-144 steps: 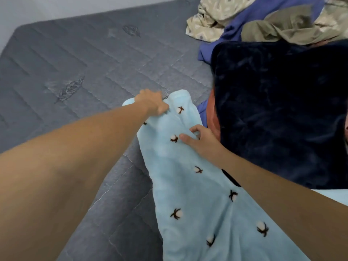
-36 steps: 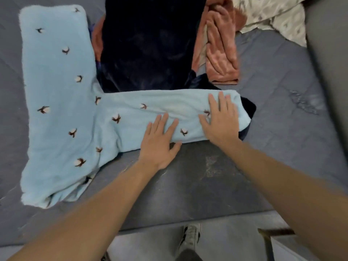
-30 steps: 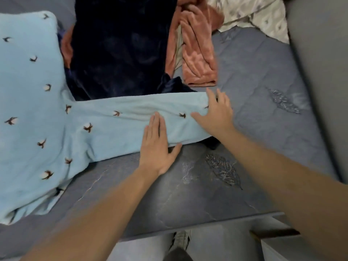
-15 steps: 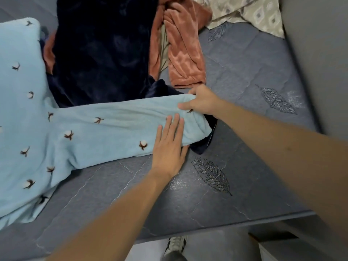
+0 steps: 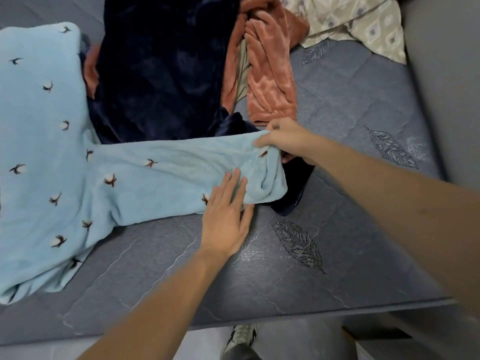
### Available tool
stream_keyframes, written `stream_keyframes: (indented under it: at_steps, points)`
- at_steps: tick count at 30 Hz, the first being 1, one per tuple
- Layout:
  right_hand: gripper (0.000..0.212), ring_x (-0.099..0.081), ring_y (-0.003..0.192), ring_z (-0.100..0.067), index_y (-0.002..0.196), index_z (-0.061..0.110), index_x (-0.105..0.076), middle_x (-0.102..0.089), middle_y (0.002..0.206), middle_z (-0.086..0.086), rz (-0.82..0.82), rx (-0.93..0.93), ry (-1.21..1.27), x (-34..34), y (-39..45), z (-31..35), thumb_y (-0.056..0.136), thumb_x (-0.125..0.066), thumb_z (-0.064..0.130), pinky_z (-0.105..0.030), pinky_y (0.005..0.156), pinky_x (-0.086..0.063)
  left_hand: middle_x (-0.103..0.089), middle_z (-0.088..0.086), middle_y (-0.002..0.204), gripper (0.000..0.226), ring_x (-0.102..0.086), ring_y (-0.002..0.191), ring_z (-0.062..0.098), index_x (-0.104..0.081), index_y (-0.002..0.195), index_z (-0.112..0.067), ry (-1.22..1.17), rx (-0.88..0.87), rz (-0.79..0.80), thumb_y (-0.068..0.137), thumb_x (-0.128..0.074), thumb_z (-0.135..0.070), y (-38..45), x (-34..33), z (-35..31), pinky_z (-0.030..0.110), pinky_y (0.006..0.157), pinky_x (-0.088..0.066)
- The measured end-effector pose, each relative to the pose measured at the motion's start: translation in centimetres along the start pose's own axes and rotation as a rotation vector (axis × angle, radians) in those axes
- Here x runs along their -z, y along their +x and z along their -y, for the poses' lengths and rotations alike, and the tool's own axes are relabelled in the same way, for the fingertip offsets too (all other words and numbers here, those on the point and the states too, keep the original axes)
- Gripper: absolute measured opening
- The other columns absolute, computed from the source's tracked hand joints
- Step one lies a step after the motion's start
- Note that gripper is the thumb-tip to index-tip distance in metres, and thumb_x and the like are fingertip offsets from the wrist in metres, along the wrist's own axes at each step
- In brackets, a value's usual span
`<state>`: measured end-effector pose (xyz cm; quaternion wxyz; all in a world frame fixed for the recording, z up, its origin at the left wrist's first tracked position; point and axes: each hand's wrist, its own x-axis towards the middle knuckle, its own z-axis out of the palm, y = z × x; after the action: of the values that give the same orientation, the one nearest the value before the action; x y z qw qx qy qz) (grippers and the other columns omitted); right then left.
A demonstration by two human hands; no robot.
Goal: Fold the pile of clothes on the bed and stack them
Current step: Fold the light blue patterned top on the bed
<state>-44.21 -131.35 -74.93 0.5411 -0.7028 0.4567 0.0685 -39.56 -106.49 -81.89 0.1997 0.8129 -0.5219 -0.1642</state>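
Item: light-blue fleece garment point(image 5: 52, 157), printed with small cotton-boll sprigs, spread on the grey quilted bed point(image 5: 324, 268). The body lies to the left; one long sleeve point(image 5: 176, 178) runs rightward along the near edge, partly over a dark navy plush piece point(image 5: 161, 74).

Hands: the right hand point(image 5: 285, 139) pinches the sleeve's cuff end, which is bunched and raised off the mattress. The left hand point(image 5: 226, 216) lies flat with fingers straight, pressing the sleeve down just short of the cuff.

Handling, as judged: soft, thick and limp. It looks light and holds no crease on its own, so it will likely slump wherever unsupported. The pile should cling rather than slide. Best taken at cuffs, hems and shoulder seams, with a flat palm anchoring each fold line.

Also present: a rust-pink fleece point(image 5: 270, 79) and a patterned beige cloth point(image 5: 363, 24), unfolded, beyond.
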Motion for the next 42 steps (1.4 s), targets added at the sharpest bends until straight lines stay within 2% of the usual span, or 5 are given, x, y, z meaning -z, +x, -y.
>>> stream_keyframes:
  at_steps: [12, 21, 28, 32, 42]
  points:
    - [0.049, -0.077, 0.103, -0.029, 0.129, 0.012, -0.068, -0.078, 0.113, -0.01, 0.248, -0.098, 0.376, -0.3, -2.1, 2.1, 0.093, -0.069, 0.046, -0.041, 0.077, -0.064, -0.033, -0.01, 0.167, 0.088, -0.029, 0.154, 0.011, -0.026, 0.163, -0.027, -0.308, 0.217, -0.018, 0.094, -0.055, -0.071, -0.5, 2.0, -2.7, 0.037, 0.119, -0.038]
    - [0.046, -0.073, 0.11, -0.038, 0.128, 0.005, -0.068, -0.073, 0.121, -0.021, 0.307, -0.129, 0.365, -1.3, -2.6, 4.6, 0.105, -0.051, 0.041, -0.052, 0.093, -0.061, -0.051, -0.008, 0.065, 0.025, -0.042, 0.051, 0.011, -0.047, 0.098, -0.027, -0.58, 0.34, -0.251, 0.108, -0.046, -0.05, -1.1, 3.0, -1.0, 0.032, 0.052, -0.037]
    - [0.03, -0.063, 0.088, -0.019, 0.111, -0.006, -0.071, -0.07, 0.094, -0.02, 0.231, 0.111, -0.243, -3.9, -2.1, 7.3, 0.087, -0.054, -0.012, -0.047, 0.095, -0.059, -0.07, -0.01, 0.093, 0.025, -0.065, 0.088, 0.006, -0.059, 0.104, -0.025, -0.858, 0.487, -0.226, 0.09, -0.077, -0.035, -2.3, 4.5, 1.5, 0.03, 0.079, -0.055]
    - [0.007, -0.057, 0.073, -0.007, 0.088, 0.011, -0.078, -0.068, 0.076, -0.004, 0.169, 0.338, -0.508, -6.5, -1.5, 8.5, 0.087, -0.072, 0.009, -0.039, 0.072, -0.051, -0.071, -0.014, 0.111, 0.072, -0.067, 0.103, -0.001, -0.053, 0.124, -0.034, -0.956, 0.575, -0.133, 0.068, -0.093, -0.053, -1.7, 6.0, 2.1, 0.017, 0.085, -0.055]
    - [0.026, -0.056, 0.096, -0.012, 0.093, 0.027, -0.064, -0.063, 0.093, 0.012, 0.023, 0.55, -0.626, -15.6, 0.2, 11.5, 0.085, -0.075, 0.049, -0.048, 0.101, -0.038, -0.062, -0.005, 0.079, 0.018, -0.054, 0.063, 0.001, -0.05, 0.097, -0.016, -0.768, 0.702, -0.407, 0.097, -0.067, -0.023, -3.3, 8.9, 8.5, 0.025, 0.058, -0.048]
